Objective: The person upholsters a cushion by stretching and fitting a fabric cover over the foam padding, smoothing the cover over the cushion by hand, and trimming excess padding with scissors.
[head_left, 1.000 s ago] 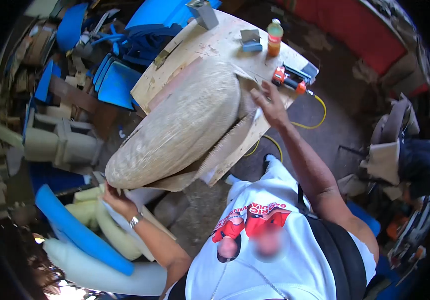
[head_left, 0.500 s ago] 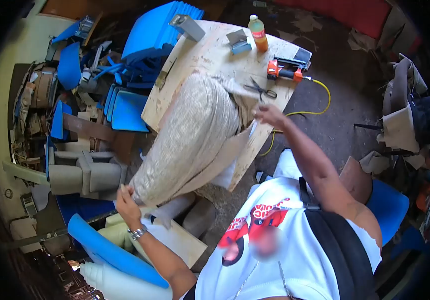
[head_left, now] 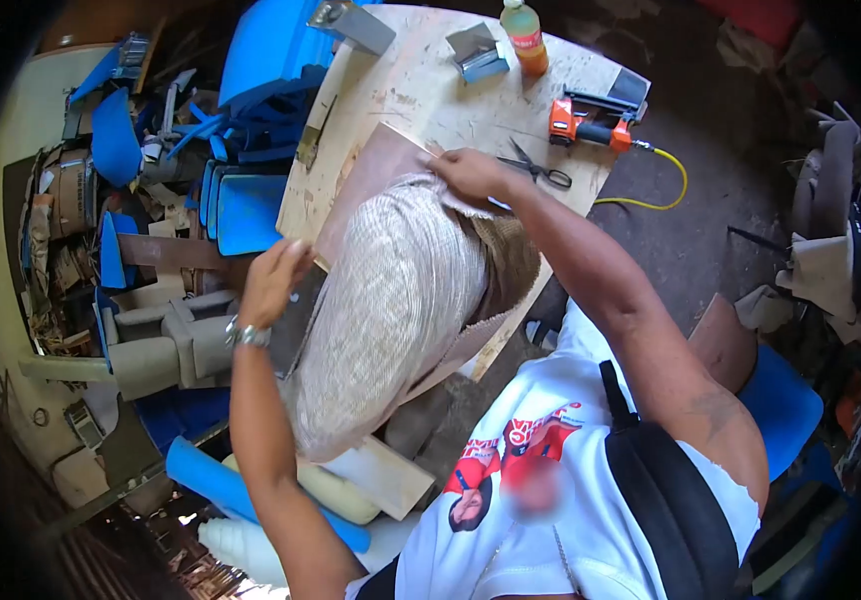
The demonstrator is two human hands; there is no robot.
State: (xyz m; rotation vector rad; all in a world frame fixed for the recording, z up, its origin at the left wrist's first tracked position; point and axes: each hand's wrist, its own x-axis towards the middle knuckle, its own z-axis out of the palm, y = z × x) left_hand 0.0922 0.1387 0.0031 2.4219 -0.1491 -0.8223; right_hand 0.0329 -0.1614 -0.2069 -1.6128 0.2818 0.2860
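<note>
A rounded piece covered in beige woven fabric (head_left: 381, 300) lies across the near left part of the wooden table (head_left: 401, 85), its lower end past the edge. My right hand (head_left: 476, 177) is closed on the fabric at the piece's upper end. My left hand (head_left: 276, 280) is beside the piece's left side, near the corner of a flat brown board (head_left: 366, 185); its fingers are bent together and I cannot make out what they hold. Black-handled scissors (head_left: 541, 170) lie right of my right hand.
An orange and black air tool (head_left: 591, 125) with a yellow hose (head_left: 676, 170) rests at the table's right edge. Farther back are a bottle (head_left: 525, 38), an opened metal box (head_left: 478, 55) and a grey box (head_left: 353, 27). Blue foam sheets (head_left: 276, 60) are stacked behind left.
My left hand has moved up from the piece's lower end to its left side. My right hand has moved left onto the fabric's upper end. The covered piece has shifted, showing more board.
</note>
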